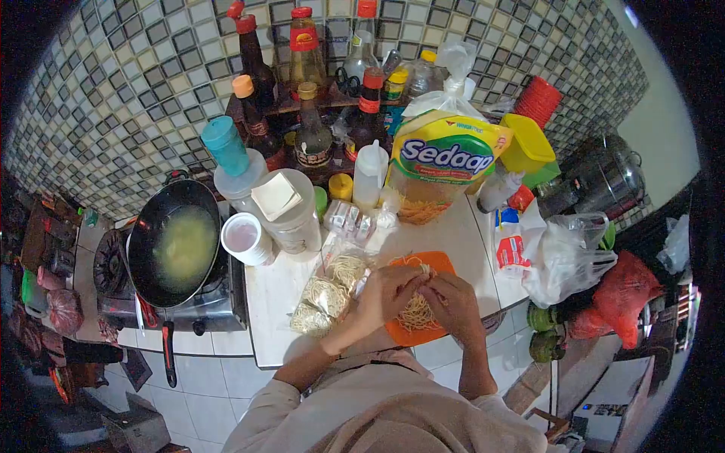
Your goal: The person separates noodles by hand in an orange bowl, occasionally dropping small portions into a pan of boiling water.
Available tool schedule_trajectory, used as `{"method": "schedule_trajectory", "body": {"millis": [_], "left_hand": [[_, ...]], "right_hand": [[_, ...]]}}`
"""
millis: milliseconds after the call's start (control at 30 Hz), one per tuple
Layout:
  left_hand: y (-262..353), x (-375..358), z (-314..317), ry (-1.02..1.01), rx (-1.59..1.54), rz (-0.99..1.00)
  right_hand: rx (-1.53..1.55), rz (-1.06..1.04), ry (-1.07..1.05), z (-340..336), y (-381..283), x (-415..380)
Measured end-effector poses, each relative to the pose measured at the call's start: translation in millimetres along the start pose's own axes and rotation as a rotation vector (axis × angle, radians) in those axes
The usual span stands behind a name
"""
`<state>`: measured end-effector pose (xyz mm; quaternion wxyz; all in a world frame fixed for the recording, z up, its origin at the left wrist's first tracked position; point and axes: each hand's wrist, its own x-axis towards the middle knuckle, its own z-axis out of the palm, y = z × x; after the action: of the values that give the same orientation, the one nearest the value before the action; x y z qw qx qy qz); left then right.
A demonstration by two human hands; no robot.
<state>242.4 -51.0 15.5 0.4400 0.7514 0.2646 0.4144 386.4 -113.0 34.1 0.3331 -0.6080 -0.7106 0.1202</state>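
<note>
In the head view, my left hand point(391, 291) and my right hand point(451, 300) meet over an orange tray point(442, 261). Both are closed, fingertips pinched together on strands of dry noodles point(424, 269). More noodles point(418, 314) lie loose in the tray beneath my hands. Just left of my left hand are clear plastic packs of noodle cakes point(326, 294). My fingers partly cover the strands and the middle of the tray.
A black pan point(140, 253) with yellowish liquid sits on the stove at left. Stacked cups point(245, 240), a lidded container point(296, 226), sauce bottles point(306, 57) and a Sedaap bag point(445, 162) line the back. Plastic bags point(566, 260) stand at right.
</note>
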Motion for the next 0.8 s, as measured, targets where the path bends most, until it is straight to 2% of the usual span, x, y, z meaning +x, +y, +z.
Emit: {"method": "schedule_trajectory", "body": {"millis": [133, 200, 233, 300, 333, 400, 433, 500, 533, 600, 800], "left_hand": [[-11.8, -1.4, 3.1, -0.066, -0.013, -0.008], [-18.1, -3.1, 2.2, -0.201, -0.092, -0.075], [-20.2, -4.5, 3.5, -0.201, -0.092, -0.074], [-23.4, -8.6, 6.5, -0.266, -0.372, -0.174], [-24.9, -8.7, 6.9, -0.265, -0.372, -0.173], [-26.0, -8.2, 7.3, -0.354, -0.684, -0.470], [-24.4, -8.5, 6.9, -0.355, -0.684, -0.469], [-19.2, -9.0, 4.6, -0.230, -1.033, -0.626], [-22.0, -9.2, 5.1, -0.230, -1.032, -0.626], [-28.9, -9.3, 6.1, -0.122, -1.364, -0.668], [-18.8, -4.3, 8.0, -0.071, -1.214, -0.552]], "right_hand": [[-0.061, -0.035, 0.015, -7.9, 9.7, 0.8], [-0.006, 0.015, 0.012, -12.4, 9.5, 2.9], [-0.007, 0.014, 0.012, -15.1, 9.4, 3.1], [0.076, 0.139, 0.016, -19.3, 9.2, 3.3], [0.075, 0.138, 0.016, -19.3, 9.6, 3.7], [0.114, 0.194, -0.006, -18.1, 11.5, 4.0], [0.113, 0.194, -0.005, -14.2, 14.4, 3.6], [0.189, 0.133, 0.127, -2.8, 19.6, 3.2], [0.190, 0.133, 0.127, -1.1, 18.5, 3.3], [0.265, 0.193, 0.146, 2.5, 16.0, 3.7], [0.249, 0.261, 0.105, 13.3, 12.8, -1.4]]}}
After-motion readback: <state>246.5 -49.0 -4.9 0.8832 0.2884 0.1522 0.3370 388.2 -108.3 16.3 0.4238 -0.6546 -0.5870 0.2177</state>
